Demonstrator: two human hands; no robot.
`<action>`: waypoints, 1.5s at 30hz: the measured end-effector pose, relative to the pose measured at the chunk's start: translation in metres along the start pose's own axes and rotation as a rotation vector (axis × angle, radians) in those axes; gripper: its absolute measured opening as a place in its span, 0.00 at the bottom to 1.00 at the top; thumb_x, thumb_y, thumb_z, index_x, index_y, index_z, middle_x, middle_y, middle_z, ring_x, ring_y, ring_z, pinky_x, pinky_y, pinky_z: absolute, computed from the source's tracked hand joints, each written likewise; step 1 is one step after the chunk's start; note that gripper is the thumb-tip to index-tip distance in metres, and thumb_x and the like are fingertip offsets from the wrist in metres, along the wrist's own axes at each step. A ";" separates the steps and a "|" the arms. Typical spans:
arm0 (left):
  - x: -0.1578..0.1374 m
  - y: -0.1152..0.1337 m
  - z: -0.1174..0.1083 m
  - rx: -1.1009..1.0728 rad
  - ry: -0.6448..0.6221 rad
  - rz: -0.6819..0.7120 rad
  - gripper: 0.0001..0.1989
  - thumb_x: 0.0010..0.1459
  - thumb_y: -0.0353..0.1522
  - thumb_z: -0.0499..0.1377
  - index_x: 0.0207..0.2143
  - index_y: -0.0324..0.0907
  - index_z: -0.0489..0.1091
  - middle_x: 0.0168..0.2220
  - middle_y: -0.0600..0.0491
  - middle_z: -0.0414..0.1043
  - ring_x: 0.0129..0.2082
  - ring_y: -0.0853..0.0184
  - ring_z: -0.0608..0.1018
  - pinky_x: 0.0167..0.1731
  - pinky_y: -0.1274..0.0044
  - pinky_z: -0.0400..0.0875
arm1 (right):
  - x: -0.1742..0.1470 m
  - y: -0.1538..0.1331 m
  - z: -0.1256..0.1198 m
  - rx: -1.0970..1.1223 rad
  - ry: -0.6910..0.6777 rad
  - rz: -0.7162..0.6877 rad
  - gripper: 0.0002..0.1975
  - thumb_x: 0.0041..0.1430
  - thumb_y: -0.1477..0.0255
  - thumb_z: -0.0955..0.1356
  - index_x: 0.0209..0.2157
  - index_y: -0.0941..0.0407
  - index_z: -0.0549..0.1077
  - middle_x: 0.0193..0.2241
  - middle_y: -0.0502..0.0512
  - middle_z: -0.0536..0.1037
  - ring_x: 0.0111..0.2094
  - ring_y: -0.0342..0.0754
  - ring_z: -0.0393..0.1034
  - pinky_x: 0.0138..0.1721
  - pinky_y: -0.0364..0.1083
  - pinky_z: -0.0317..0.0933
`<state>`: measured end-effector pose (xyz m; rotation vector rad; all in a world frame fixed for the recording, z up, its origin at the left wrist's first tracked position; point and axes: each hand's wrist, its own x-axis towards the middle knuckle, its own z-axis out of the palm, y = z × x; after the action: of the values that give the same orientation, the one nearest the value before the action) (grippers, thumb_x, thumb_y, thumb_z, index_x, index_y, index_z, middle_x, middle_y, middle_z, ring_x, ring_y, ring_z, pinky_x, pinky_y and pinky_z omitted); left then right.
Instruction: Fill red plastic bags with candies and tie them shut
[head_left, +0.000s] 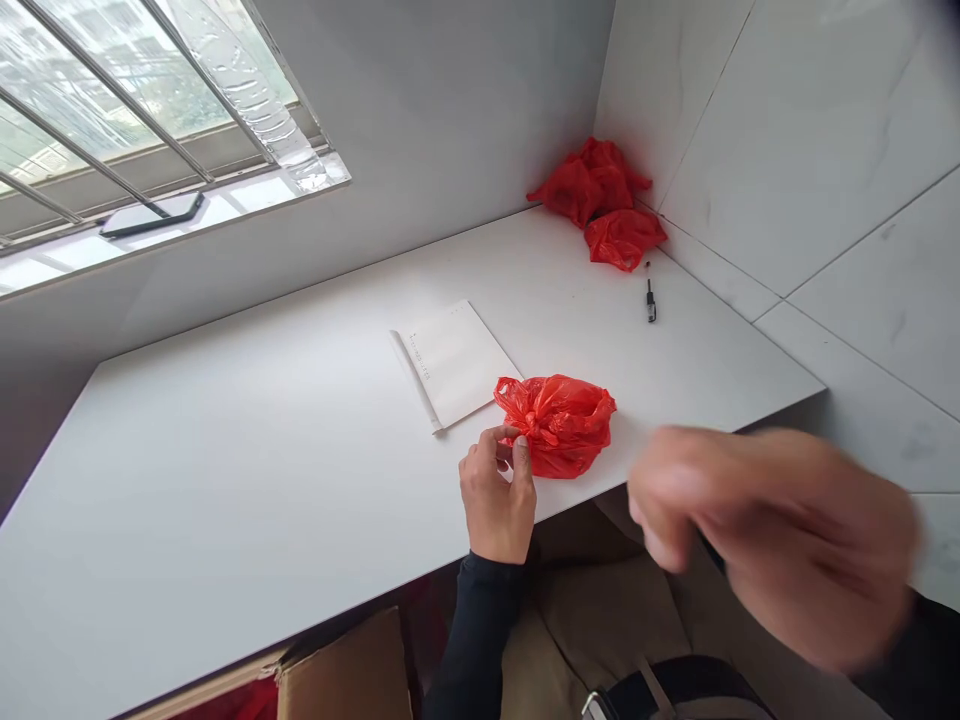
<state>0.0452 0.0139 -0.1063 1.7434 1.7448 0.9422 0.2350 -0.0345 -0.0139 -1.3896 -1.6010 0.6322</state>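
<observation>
A red plastic bag (574, 425), bunched up with a knot on top, lies near the front edge of the white table. My left hand (499, 495) is at its left side, thumb and fingers closed on the gathered plastic by the knot. Over the table's front edge at the right, my right hand (787, 530) is raised close to the camera, apart from the bag. Motion smears its curled fingers, and whether anything is in them is hidden. Just behind the bag lies a white notepad (461, 360) with small handwriting, its left edge strip turned up.
More red plastic bags (592, 190) are heaped in the far right corner against the walls. A black pen (650, 303) lies in front of them. On the windowsill rests a dark flat object (154, 215). Below the front edge stands an open cardboard box (349, 665).
</observation>
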 end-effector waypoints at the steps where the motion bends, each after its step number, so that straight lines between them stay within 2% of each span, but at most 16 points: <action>1: -0.001 0.000 -0.001 -0.014 0.003 -0.002 0.04 0.65 0.34 0.58 0.39 0.45 0.73 0.28 0.55 0.73 0.29 0.63 0.74 0.38 0.69 0.69 | 0.011 0.009 0.011 0.006 -0.008 -0.035 0.15 0.74 0.59 0.60 0.46 0.42 0.77 0.29 0.51 0.79 0.31 0.49 0.76 0.34 0.50 0.73; 2: -0.002 0.000 -0.002 -0.029 0.008 0.001 0.05 0.66 0.34 0.58 0.38 0.45 0.72 0.30 0.54 0.74 0.32 0.63 0.74 0.39 0.69 0.69 | 0.021 0.021 0.022 -0.006 -0.031 -0.087 0.11 0.73 0.66 0.62 0.50 0.44 0.75 0.38 0.51 0.80 0.39 0.50 0.77 0.41 0.51 0.73; 5: -0.007 0.002 -0.005 -0.074 0.027 0.012 0.06 0.67 0.36 0.56 0.38 0.45 0.72 0.38 0.50 0.74 0.41 0.61 0.75 0.43 0.69 0.70 | 0.039 0.060 0.052 -0.201 -0.174 -0.265 0.22 0.68 0.76 0.62 0.62 0.50 0.67 0.55 0.56 0.76 0.56 0.57 0.69 0.60 0.62 0.63; 7: -0.009 0.003 -0.007 -0.104 0.029 -0.005 0.07 0.68 0.37 0.56 0.40 0.45 0.71 0.39 0.50 0.74 0.41 0.62 0.76 0.43 0.69 0.70 | 0.041 0.082 0.064 -0.293 -0.248 -0.286 0.24 0.67 0.77 0.63 0.63 0.54 0.66 0.54 0.59 0.76 0.54 0.58 0.69 0.64 0.68 0.54; 9: -0.008 0.002 -0.013 -0.130 0.039 -0.051 0.08 0.68 0.38 0.55 0.39 0.45 0.70 0.38 0.51 0.75 0.39 0.63 0.77 0.40 0.70 0.71 | 0.040 0.094 0.069 -0.305 -0.262 -0.271 0.18 0.66 0.77 0.63 0.56 0.55 0.70 0.47 0.58 0.78 0.47 0.56 0.73 0.65 0.70 0.50; 12: -0.002 -0.007 -0.029 -0.175 0.140 -0.160 0.10 0.69 0.40 0.53 0.39 0.45 0.67 0.36 0.51 0.75 0.37 0.63 0.79 0.39 0.70 0.73 | 0.036 0.099 0.065 -0.271 -0.222 -0.224 0.09 0.65 0.77 0.64 0.44 0.54 0.73 0.39 0.55 0.79 0.41 0.54 0.73 0.59 0.64 0.60; 15: 0.003 -0.016 -0.043 -0.245 0.240 -0.254 0.12 0.70 0.43 0.52 0.45 0.44 0.63 0.37 0.49 0.76 0.37 0.63 0.81 0.42 0.68 0.76 | 0.033 0.096 0.058 -0.234 -0.232 -0.139 0.07 0.65 0.76 0.64 0.41 0.53 0.72 0.37 0.55 0.78 0.39 0.54 0.72 0.48 0.58 0.66; 19: -0.008 -0.013 -0.035 -0.413 0.149 -0.306 0.20 0.70 0.42 0.52 0.60 0.46 0.54 0.45 0.46 0.79 0.47 0.60 0.81 0.48 0.63 0.75 | 0.032 0.089 0.061 -0.193 -0.231 -0.116 0.04 0.65 0.69 0.68 0.41 0.52 0.72 0.43 0.57 0.75 0.45 0.57 0.69 0.47 0.57 0.67; 23: -0.020 -0.005 -0.011 -0.241 0.041 -0.131 0.18 0.65 0.34 0.58 0.57 0.48 0.65 0.57 0.45 0.72 0.56 0.57 0.74 0.52 0.62 0.71 | 0.034 0.080 0.067 -0.097 -0.267 -0.162 0.02 0.67 0.72 0.66 0.38 0.52 0.67 0.39 0.54 0.75 0.42 0.53 0.68 0.46 0.54 0.66; 26: -0.019 -0.009 -0.009 -0.060 0.010 0.055 0.09 0.65 0.33 0.58 0.46 0.48 0.74 0.45 0.50 0.77 0.48 0.57 0.74 0.47 0.64 0.72 | 0.035 0.075 0.064 -0.056 -0.252 -0.133 0.04 0.68 0.74 0.64 0.36 0.52 0.65 0.34 0.51 0.74 0.37 0.50 0.67 0.42 0.51 0.64; 29: -0.013 -0.018 -0.022 -0.062 0.057 0.041 0.04 0.65 0.33 0.59 0.38 0.48 0.75 0.35 0.52 0.76 0.40 0.59 0.73 0.42 0.66 0.71 | 0.035 0.074 0.056 -0.042 -0.175 0.018 0.04 0.68 0.70 0.65 0.36 0.52 0.67 0.34 0.50 0.75 0.37 0.50 0.70 0.40 0.49 0.64; 33: -0.010 -0.020 -0.039 -0.090 0.086 0.004 0.05 0.65 0.35 0.60 0.41 0.48 0.76 0.40 0.51 0.77 0.43 0.59 0.75 0.44 0.66 0.72 | 0.034 0.074 0.051 0.016 -0.184 0.158 0.07 0.70 0.66 0.63 0.36 0.52 0.68 0.34 0.50 0.75 0.36 0.49 0.71 0.41 0.49 0.66; 38: -0.015 -0.005 -0.044 -0.274 -0.122 -0.037 0.18 0.67 0.39 0.59 0.58 0.53 0.69 0.55 0.50 0.72 0.56 0.59 0.73 0.56 0.65 0.70 | 0.034 0.069 0.060 0.056 -0.265 0.056 0.09 0.68 0.66 0.67 0.48 0.50 0.69 0.43 0.51 0.77 0.45 0.50 0.71 0.48 0.50 0.66; 41: -0.019 -0.002 -0.043 -0.270 -0.229 0.035 0.25 0.63 0.41 0.63 0.62 0.54 0.64 0.59 0.49 0.68 0.59 0.57 0.71 0.56 0.64 0.69 | 0.035 0.065 0.062 0.063 -0.257 0.046 0.05 0.69 0.66 0.66 0.42 0.51 0.72 0.39 0.50 0.78 0.42 0.49 0.72 0.45 0.49 0.66; 43: -0.020 -0.006 -0.042 -0.198 -0.203 0.076 0.23 0.60 0.40 0.66 0.57 0.52 0.68 0.52 0.50 0.73 0.52 0.58 0.74 0.51 0.65 0.71 | 0.036 0.065 0.061 0.099 -0.228 0.116 0.07 0.70 0.64 0.65 0.39 0.52 0.72 0.37 0.49 0.79 0.39 0.48 0.73 0.43 0.48 0.66; 45: -0.019 -0.014 -0.044 -0.134 -0.094 0.063 0.11 0.62 0.38 0.64 0.46 0.48 0.73 0.40 0.53 0.74 0.42 0.61 0.75 0.45 0.68 0.72 | 0.037 0.068 0.056 0.126 -0.181 0.178 0.09 0.70 0.62 0.66 0.38 0.52 0.73 0.36 0.49 0.78 0.38 0.47 0.73 0.41 0.47 0.66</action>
<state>0.0040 -0.0091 -0.0917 1.7363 1.5399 0.9650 0.2213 0.0272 -0.0859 -1.4238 -1.5571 0.9717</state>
